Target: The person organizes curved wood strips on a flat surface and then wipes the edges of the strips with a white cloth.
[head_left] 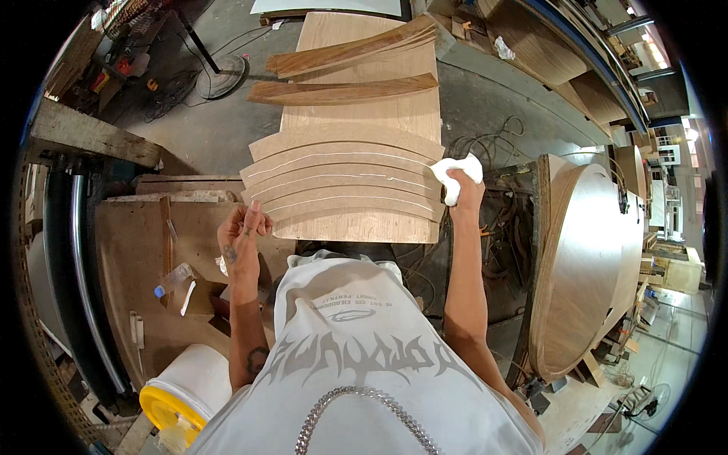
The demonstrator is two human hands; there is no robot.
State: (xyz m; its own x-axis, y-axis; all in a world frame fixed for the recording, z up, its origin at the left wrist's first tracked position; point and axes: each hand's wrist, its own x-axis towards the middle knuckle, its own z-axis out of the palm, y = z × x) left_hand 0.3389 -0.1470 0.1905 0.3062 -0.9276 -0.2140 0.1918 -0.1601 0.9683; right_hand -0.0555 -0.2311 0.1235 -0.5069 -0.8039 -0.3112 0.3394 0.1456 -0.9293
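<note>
Several curved brown wood strips (341,176) lie side by side on a pale wooden board (356,229) in front of me. Thin white lines of what looks like glue run along some of them. My right hand (468,196) is wrapped round a white glue bottle (459,168), its narrow end tilted toward the strips' right ends. At the strips' left ends, my left hand (246,231) is closed with the thumb up, the fingers at the end of the near strip. Farther along the board rest two stacks of curved, brown-veneered pieces (345,89).
To my left is a brown work surface (129,250) with a clear bottle (173,280) on it. A white bucket with a yellow rim (193,379) stands at lower left. Large rounded wooden panels (580,265) lean at right. Cables (493,140) lie on the floor.
</note>
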